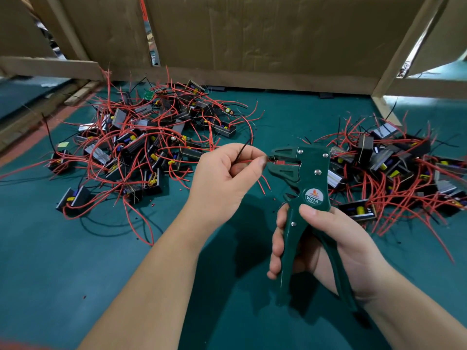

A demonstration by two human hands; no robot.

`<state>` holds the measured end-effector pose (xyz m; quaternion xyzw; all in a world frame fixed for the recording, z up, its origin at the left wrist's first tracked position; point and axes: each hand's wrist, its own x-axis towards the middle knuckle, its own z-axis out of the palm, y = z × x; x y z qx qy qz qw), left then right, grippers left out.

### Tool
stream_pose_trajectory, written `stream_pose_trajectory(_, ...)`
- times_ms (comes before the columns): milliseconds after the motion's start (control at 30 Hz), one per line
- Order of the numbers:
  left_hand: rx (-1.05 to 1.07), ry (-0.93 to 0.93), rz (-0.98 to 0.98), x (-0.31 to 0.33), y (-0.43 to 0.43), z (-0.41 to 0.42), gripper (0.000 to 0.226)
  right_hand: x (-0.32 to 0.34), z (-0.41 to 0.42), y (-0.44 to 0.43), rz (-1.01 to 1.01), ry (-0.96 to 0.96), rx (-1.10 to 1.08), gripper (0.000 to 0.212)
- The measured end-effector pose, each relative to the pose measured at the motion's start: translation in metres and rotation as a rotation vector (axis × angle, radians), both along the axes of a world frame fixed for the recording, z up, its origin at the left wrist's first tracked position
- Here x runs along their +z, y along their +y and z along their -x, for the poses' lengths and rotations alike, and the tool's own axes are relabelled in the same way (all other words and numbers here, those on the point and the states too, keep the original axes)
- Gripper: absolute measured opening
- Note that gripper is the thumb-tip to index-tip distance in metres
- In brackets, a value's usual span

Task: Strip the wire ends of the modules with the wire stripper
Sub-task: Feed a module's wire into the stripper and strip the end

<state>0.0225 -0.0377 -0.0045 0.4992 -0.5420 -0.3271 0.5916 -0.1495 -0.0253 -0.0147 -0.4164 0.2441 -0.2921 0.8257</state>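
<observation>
My right hand grips the two handles of a dark green wire stripper, held upright with its jaws pointing left. My left hand pinches thin red and black wires between thumb and forefinger, the wire ends sitting at the stripper's jaws. The wires trail back toward a heap of black modules with red leads on the left. A second heap of modules lies on the right, behind the stripper.
Everything lies on a teal mat. Cardboard panels and wooden battens wall off the back. Loose red wire offcuts and tiny insulation bits dot the mat near my hands.
</observation>
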Motion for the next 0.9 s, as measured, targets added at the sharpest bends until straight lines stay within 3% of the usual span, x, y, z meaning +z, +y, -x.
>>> stream_pose_trajectory(400,-0.036,0.003,0.001,0.0,0.002,0.001,0.017,-0.001,-0.001,0.002,-0.02,0.052,-0.044,0.05)
stream_pose_trajectory(500,-0.064,0.129,-0.023,0.001,0.0,0.0,0.004,0.001,-0.005,0.005,-0.043,0.096,-0.129,0.05)
stream_pose_trajectory(600,-0.062,0.185,-0.078,-0.003,-0.004,-0.002,0.018,0.001,-0.006,0.003,-0.055,0.146,-0.223,0.047)
stream_pose_trajectory(700,-0.076,0.12,-0.099,-0.007,-0.006,-0.001,0.025,0.002,-0.005,0.0,-0.132,0.004,-0.165,0.049)
stream_pose_trajectory(900,-0.11,0.32,-0.052,-0.007,-0.01,-0.003,0.02,0.002,-0.005,-0.006,-0.315,-0.157,-0.001,0.069)
